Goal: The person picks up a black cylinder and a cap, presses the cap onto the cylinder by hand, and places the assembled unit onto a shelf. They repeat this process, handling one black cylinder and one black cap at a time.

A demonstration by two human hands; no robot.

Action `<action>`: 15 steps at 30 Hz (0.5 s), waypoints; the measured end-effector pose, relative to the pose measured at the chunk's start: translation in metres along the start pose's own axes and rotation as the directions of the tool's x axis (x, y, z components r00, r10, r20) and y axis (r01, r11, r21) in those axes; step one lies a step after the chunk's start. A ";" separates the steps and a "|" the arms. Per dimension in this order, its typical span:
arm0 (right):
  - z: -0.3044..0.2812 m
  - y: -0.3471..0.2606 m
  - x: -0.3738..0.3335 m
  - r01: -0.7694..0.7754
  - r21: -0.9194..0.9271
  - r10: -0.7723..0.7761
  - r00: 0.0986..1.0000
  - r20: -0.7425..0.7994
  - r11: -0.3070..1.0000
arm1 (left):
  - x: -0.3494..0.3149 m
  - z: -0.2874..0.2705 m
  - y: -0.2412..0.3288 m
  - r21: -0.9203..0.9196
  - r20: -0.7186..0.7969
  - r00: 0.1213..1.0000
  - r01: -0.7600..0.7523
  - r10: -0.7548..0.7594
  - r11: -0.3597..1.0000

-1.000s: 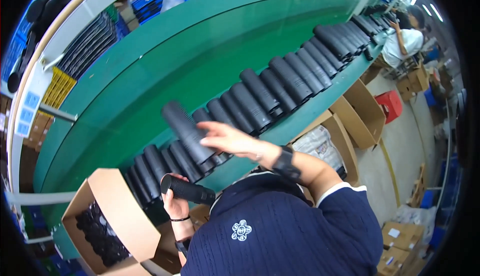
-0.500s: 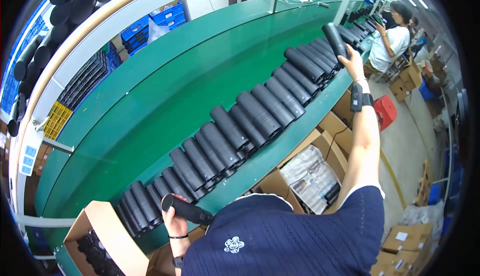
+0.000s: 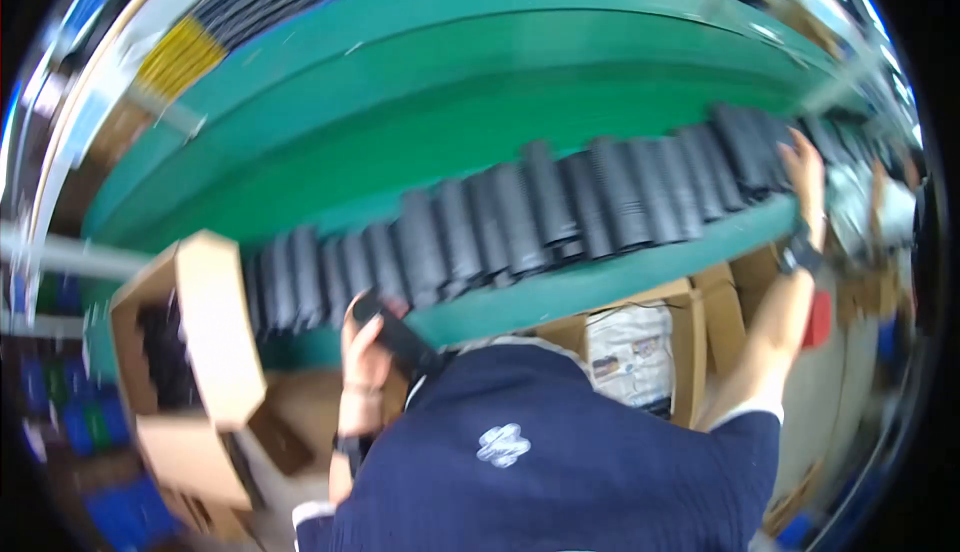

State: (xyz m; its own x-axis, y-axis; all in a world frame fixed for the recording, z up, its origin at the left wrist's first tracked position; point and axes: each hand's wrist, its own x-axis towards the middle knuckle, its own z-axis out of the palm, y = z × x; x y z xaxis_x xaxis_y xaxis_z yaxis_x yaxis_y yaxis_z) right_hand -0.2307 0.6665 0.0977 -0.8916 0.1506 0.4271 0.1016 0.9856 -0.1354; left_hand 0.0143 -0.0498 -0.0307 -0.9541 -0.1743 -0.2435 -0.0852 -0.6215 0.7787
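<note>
A long row of black ribbed cylinders point(image 3: 515, 217) lies side by side on the green bench point(image 3: 600, 270). My left hand point(image 3: 362, 352) is closed around one black cylinder point(image 3: 398, 336), held tilted close to my chest at the near left of the row. Out to the far right, my right hand point(image 3: 804, 174) is at the row's end, its fingers against or just beside a cylinder point(image 3: 742, 142) there. Motion blurs those fingers, so I cannot see whether they grip it.
An open cardboard box point(image 3: 222, 332) of small dark parts stands at the left end of the row. Another open box point(image 3: 682, 347) with printed paper inside sits below the bench edge. A metal post point(image 3: 838, 87) rises at right. A person point(image 3: 862, 212) is beyond my right arm.
The view has swung, shifting the scene. My right hand, which held a cylinder raised above the row, is now down at the row's right end. My left hand still holds its cylinder.
</note>
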 end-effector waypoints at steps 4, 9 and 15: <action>0.010 -0.175 -0.055 -0.053 0.720 -0.140 0.969 0.205 0.692 | 0.007 -0.013 0.003 0.253 -0.018 1.000 -0.010 0.015 0.967; 0.037 -0.488 -0.202 -0.235 0.836 -0.736 0.398 0.548 0.496 | -0.013 -0.030 0.028 0.206 0.080 0.997 -0.032 0.016 0.978; 0.138 -0.671 -0.298 -0.025 0.841 -0.721 0.501 0.479 0.541 | -0.049 -0.086 0.047 0.364 -0.032 0.986 -0.140 0.162 0.921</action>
State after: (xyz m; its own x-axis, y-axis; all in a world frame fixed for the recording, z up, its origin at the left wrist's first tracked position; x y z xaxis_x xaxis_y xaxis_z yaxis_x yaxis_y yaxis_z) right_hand -0.0946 -0.0507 -0.0624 -0.7317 -0.6717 -0.1163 -0.2937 0.4646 -0.8354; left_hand 0.0816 -0.1361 -0.0314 -0.9457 -0.2970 -0.1323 -0.0497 -0.2702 0.9615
